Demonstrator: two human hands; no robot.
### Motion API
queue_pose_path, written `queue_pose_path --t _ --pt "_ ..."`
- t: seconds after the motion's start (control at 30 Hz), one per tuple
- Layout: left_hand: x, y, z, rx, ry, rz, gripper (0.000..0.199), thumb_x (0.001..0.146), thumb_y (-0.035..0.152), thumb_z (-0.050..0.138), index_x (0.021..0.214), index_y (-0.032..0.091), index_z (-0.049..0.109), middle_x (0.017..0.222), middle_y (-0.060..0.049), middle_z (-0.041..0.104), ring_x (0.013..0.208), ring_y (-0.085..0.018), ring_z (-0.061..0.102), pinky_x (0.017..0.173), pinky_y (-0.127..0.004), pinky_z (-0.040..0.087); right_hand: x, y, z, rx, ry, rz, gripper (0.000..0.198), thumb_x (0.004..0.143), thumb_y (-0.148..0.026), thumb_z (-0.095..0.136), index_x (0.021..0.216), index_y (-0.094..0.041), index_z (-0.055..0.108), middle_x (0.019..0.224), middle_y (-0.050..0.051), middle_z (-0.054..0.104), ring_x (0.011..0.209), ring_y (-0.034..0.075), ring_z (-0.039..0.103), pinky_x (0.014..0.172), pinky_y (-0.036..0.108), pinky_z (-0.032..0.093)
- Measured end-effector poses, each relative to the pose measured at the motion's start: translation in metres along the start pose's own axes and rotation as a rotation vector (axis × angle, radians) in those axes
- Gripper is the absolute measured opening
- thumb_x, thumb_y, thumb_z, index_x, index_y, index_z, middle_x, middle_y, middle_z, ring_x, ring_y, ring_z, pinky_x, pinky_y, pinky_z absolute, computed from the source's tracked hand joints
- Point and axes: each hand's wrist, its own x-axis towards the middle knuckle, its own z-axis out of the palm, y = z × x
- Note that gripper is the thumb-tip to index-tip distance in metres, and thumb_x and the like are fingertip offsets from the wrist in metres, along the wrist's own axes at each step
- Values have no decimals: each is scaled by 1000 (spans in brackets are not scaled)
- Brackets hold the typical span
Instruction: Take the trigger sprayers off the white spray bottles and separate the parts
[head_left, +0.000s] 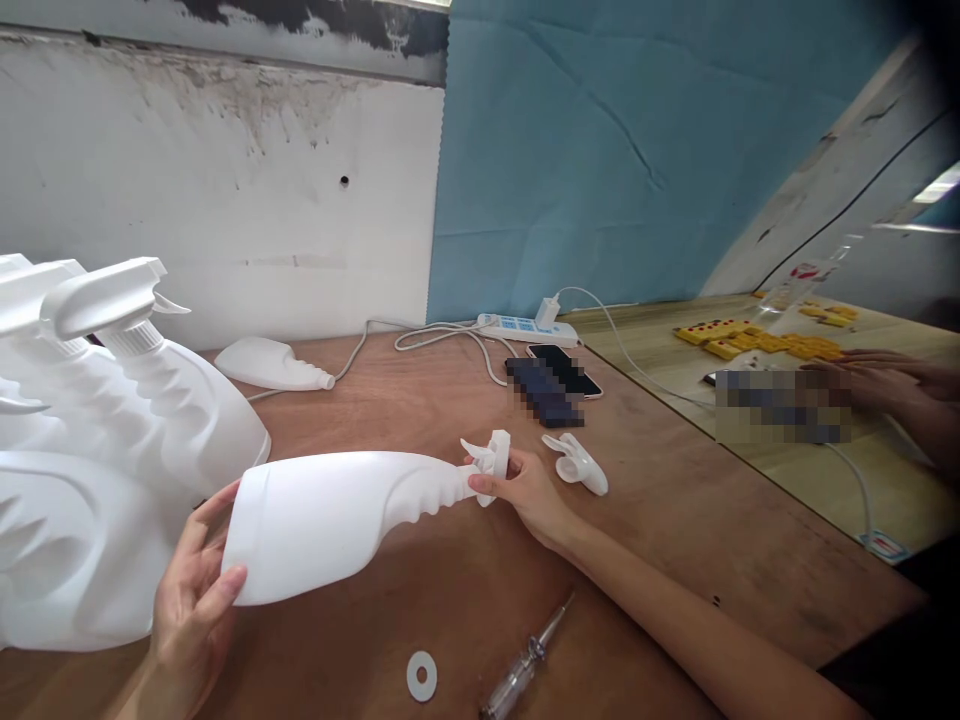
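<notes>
Screwdriver (pixel 517 678), ring (pixel 412 677), left grip (pixel 199 590) around bottle (pixel 315 520), right grip (pixel 517 478) pinching spray head (pixel 493 452), spray bottles (pixel 206 405) alongside

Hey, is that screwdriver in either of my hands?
No, the screwdriver lies on the brown table, while your left hand and right hand hold the white spray bottle.

Head-worn view, facing forward and down, over table (pixel 375 405)

Right hand (pixel 529 490) partly behind trigger piece (pixel 495 456), screwdriver handle (pixel 512 688) past bottom edge, leftmost bottles (pixel 71 560) partly out of frame
</notes>
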Motion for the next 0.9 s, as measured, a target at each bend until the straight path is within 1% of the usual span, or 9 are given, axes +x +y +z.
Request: queue_pose_path --t 0.13,0.23,0.37,0.5,0.57,0.7,0.77,0.83,0.9 --pt "-5 -1 -3 67 -34 188 72 46 27 74 113 29 46 113 -2 60 108 -32 51 82 -35 48 0 -4 1 173 -101 124 33 59 -33 77 83 -14 66 76 4 66 68 17 61 63 30 51" --pt "-8 -2 -1 60 -76 199 70 51 31 73 115 29 44 117 -3 57 109 -31 50 86 -35 45 1 -10 0 213 -90 133 34 61 -34 75 86 -14 65 83 5 66 72 19 63 66 35 54" --pt "-7 -2 7 -30 -128 42 72 55 36 69 120 22 42 120 -8 54 109 -32 50 82 -34 47 -2 -27 2 255 -10 -80 46 72 -45 64 109 -20 56 95 6 65 74 20 63 63 35 55" --pt "-12 -4 13 -170 -198 -106 67 58 34 67 119 23 41 122 -8 52 106 -31 52 74 -33 51 -6 -51 14 243 10 -335 66 66 -52 66 122 -24 45 107 8 61 92 24 60 73 36 53" --pt "-19 -7 16 -221 -289 -132 64 59 31 67 117 25 40 124 -7 50 104 -28 52 73 -32 51 -6 -65 23 220 78 -368 62 65 -49 69 119 -25 48 111 8 60 99 26 58 75 36 52" --pt "-28 -10 27 -310 -488 -205 48 67 30 60 110 24 40 124 -7 46 95 -23 57 70 -35 52 5 -91 45 184 137 -470 30 71 -42 63 98 -30 59 109 4 60 109 25 53 84 37 49" --pt "-27 -11 30 -311 -560 -234 43 69 29 58 107 23 38 119 -7 48 91 -21 58 70 -37 52 13 -103 55 188 190 -557 14 76 -39 57 85 -29 60 100 4 61 105 25 55 86 39 48" --pt "-30 -11 28 -188 -671 -305 37 73 29 52 107 21 39 107 -7 53 83 -19 60 65 -35 53 20 -113 61 194 242 -656 9 78 -35 54 77 -27 59 89 5 61 96 26 59 85 40 48" --pt "-45 -14 23 88 -966 -318 28 83 35 39 107 20 42 92 -5 57 67 -17 61 51 -30 51 26 -123 65 166 281 -777 7 77 -31 55 74 -26 58 84 5 59 90 25 60 86 38 48"
